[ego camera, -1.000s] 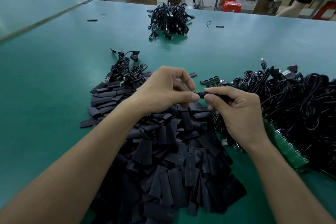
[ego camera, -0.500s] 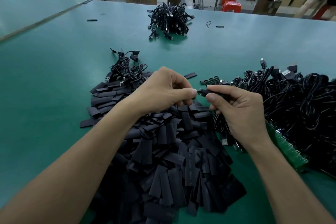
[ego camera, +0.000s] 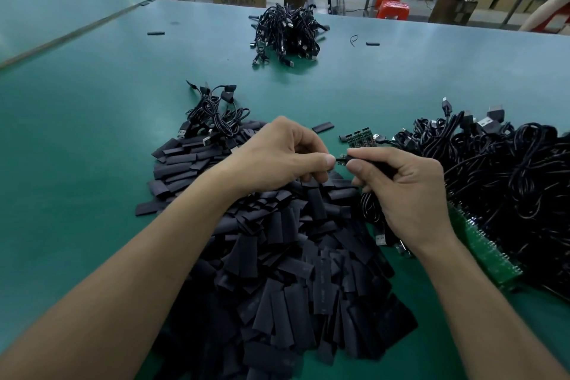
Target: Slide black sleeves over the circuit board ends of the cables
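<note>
A big heap of flat black sleeves (ego camera: 277, 256) covers the green table in front of me. My right hand (ego camera: 404, 194) grips a black cable near its circuit board end (ego camera: 341, 160), which pokes out leftward past the thumb. My left hand (ego camera: 277, 157) has its fingers curled, thumb and forefinger meeting right at that board tip; whatever they pinch is hidden. The cable's loose coil and USB plug (ego camera: 381, 237) hang below my right hand.
A large tangle of black cables (ego camera: 509, 182) with green circuit board strips (ego camera: 484, 253) lies at the right. A small board panel (ego camera: 359, 137) sits behind my hands. Two cable bundles lie further off, one near left (ego camera: 212, 114), one far (ego camera: 287, 32). Stray sleeves dot the table.
My hands have drawn slightly apart, so the cable's board tip now shows between them. My right hand shifted a little to the right along the cable.
</note>
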Demonstrator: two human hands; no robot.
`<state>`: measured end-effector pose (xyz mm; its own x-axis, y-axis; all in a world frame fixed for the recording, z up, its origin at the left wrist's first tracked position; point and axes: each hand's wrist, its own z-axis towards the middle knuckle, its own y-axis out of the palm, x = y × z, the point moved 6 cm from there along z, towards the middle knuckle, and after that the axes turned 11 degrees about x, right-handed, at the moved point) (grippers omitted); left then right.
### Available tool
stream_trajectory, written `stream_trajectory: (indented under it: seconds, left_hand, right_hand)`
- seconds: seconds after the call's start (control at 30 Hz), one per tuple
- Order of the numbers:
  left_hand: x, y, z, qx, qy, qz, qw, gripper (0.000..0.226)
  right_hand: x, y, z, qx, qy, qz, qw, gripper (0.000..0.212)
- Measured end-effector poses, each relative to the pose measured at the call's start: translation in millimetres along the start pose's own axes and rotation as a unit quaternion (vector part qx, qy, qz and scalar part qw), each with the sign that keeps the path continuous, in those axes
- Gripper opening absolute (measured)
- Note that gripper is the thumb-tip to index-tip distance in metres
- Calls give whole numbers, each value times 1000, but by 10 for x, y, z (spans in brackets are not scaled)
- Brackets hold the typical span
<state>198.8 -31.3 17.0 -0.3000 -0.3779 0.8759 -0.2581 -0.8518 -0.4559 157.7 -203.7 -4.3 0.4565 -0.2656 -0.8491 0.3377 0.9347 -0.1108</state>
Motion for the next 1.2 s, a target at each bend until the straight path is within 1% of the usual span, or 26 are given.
stream_trajectory:
  seconds: [0.2, 0.43, 0.5, 0.57, 0.63, 0.7, 0.77, 0.87, 1.03, 1.13, 1.2]
  left_hand:
    - [-12, 4, -4, -4, -2, -13, 1000, 15]
    - [-7, 62, -5, -14, 10, -5, 1000, 14]
    - [-14, 60, -1, -10, 6, -11, 1000, 14]
    - [-29, 46, 2, 4, -4, -23, 1000, 15]
    - [-50, 26, 9, 23, -18, -38, 999, 16]
    - [-57, 23, 10, 33, -25, -44, 998, 16]
    - [-50, 25, 7, 34, -23, -47, 998, 15]
    - [-42, 15, 3, 37, -15, -45, 998, 14]
    - [-30, -9, 4, 47, -1, -37, 998, 13]
    - [-35, -6, 13, 48, 3, -29, 998, 13]
    - [-35, 10, 15, 43, 4, -27, 999, 13]
  right_hand:
    - [23, 17, 2, 6, 37, 59, 998, 11]
    - [-49, 59, -29, -8, 27, 33, 999, 23]
    - [-48, 38, -27, 17, 29, 18, 999, 27]
    - [-30, -20, -15, 65, 36, 10, 997, 31]
    - [-9, -88, -5, 116, 46, 17, 992, 29]
    - [10, -110, -6, 141, 55, 34, 988, 24]
    - [11, -81, -16, 140, 63, 49, 987, 22]
    - [9, -34, -33, 128, 69, 62, 987, 33]
    - [26, 26, -36, 105, 70, 100, 987, 35]
    - [28, 20, -36, 107, 74, 99, 987, 33]
    - [29, -2, -31, 113, 74, 103, 985, 25]
